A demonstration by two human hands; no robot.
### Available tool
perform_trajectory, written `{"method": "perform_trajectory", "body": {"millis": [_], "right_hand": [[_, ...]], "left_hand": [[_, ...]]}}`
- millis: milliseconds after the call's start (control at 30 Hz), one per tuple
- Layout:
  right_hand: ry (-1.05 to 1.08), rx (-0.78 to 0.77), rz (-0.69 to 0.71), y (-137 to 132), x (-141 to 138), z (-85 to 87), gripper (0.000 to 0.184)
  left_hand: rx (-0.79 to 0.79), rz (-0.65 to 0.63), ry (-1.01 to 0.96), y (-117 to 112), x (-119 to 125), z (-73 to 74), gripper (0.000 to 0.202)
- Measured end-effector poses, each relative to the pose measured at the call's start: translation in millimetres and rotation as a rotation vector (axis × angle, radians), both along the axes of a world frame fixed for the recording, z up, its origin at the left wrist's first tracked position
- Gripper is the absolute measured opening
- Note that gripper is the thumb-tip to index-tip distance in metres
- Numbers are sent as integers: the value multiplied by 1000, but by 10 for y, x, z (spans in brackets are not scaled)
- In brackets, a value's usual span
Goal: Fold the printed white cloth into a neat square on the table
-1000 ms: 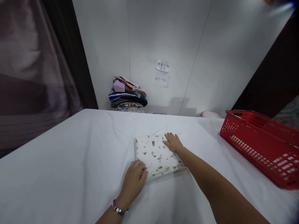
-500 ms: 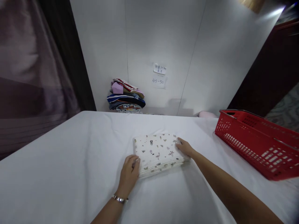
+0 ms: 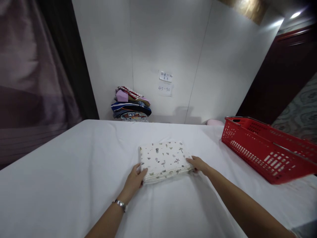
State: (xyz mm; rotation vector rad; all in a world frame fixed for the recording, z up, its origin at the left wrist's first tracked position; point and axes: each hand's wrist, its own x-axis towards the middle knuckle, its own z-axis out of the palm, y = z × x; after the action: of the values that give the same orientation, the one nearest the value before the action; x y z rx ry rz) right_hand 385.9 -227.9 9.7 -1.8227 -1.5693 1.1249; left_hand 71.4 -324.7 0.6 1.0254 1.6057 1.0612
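Note:
A folded white cloth (image 3: 164, 158) printed with small plants and animals lies in several layers on the white-covered table. At its near left corner, my left hand (image 3: 135, 178) has the thumb on top and the other fingers at the side edge, partly hidden. My right hand (image 3: 198, 164) pinches the near right corner, thumb above and fingers tucked below. Both hands are closed on the cloth. A metal-banded watch or bracelet (image 3: 120, 205) circles my left wrist.
To the right stands a red perforated plastic basket (image 3: 255, 150) with metal handles. Folded clothes (image 3: 131, 105) are piled behind the table's far edge, against a white wall with paper notes (image 3: 165, 82). A mauve curtain (image 3: 32, 82) hangs at left.
My right hand has slid down the cloth's right side to the near corner. My left hand has shifted its fingers to the edge, thumb on top. The view has turned slightly right.

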Motion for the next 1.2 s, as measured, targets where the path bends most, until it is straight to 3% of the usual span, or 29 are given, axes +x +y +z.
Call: {"method": "perform_trajectory", "body": {"millis": [133,300,433,600,700,767,867,967,1067,1200], "right_hand": [[163,-119,57,-122,-39,80,28],[278,-117,189,-477,-66,73,44],[252,-108,123,-736,-64,35,62],[233,-42,97,-810,-20,-63,60],[82,95,121,-833,31,-147,62],[-59,296,128,-881,67,-186,62],[-193,696,212,-992,75,-188,50],[-224,966,390,-1078,-11,-129,35],[-256,1049,555,-1080,-168,-62,25],[-342,949,681,-1006,-359,-39,19]], "left_hand": [[68,50,-45,9,-24,27,56],[119,212,6,-87,-200,75,52],[5,160,102,-285,-244,36,53],[-3,123,245,-426,-203,-48,53],[27,90,522,-472,-185,-34,49],[82,100,725,-515,-163,8,45],[279,112,934,-591,-96,80,35],[513,-12,993,-629,21,131,26],[632,-192,988,-603,169,154,21],[638,-323,961,-522,312,131,19]]}}
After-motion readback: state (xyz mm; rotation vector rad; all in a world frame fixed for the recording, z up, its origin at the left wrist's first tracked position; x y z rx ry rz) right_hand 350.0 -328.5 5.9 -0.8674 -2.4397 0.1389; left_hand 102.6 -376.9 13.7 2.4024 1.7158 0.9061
